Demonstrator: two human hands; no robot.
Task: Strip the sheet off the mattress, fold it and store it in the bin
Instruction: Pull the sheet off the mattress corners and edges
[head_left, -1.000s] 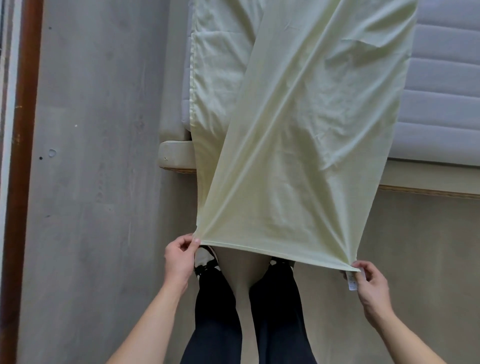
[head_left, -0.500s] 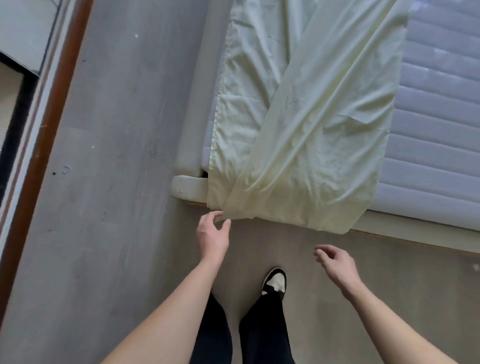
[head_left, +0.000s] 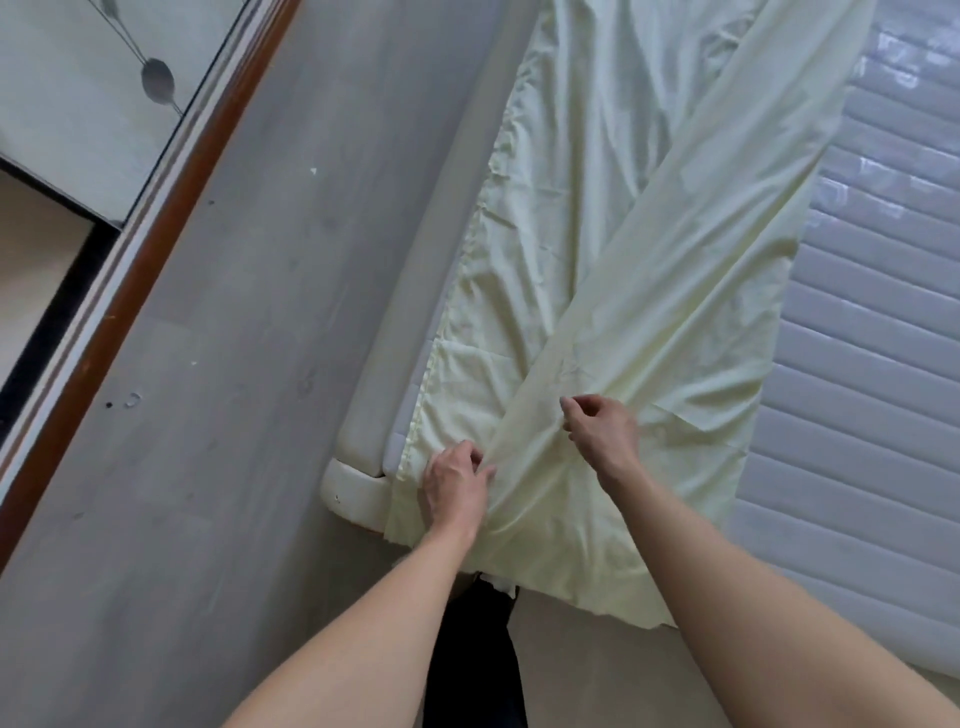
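The pale yellow cotton sheet (head_left: 649, 291) lies as a long folded band on the grey quilted mattress (head_left: 872, 395), its long axis running from the near foot edge away and up to the right; its near end hangs over the cream padded bed frame (head_left: 358, 431) toward the person. Both hands work at that near end. The left hand (head_left: 456, 480) pinches a fold of cloth close to the sheet's left edge, thumb and fingers closed on it. The right hand (head_left: 602, 428) sits slightly farther up the band, fingertips drawn together on a raised ridge of fabric. The sheet stretches away from both hands, so folding likely means carrying this end forward along the band. Bare mattress lies right; grey wood-look floor (head_left: 249, 364) is open left. No bin is visible.
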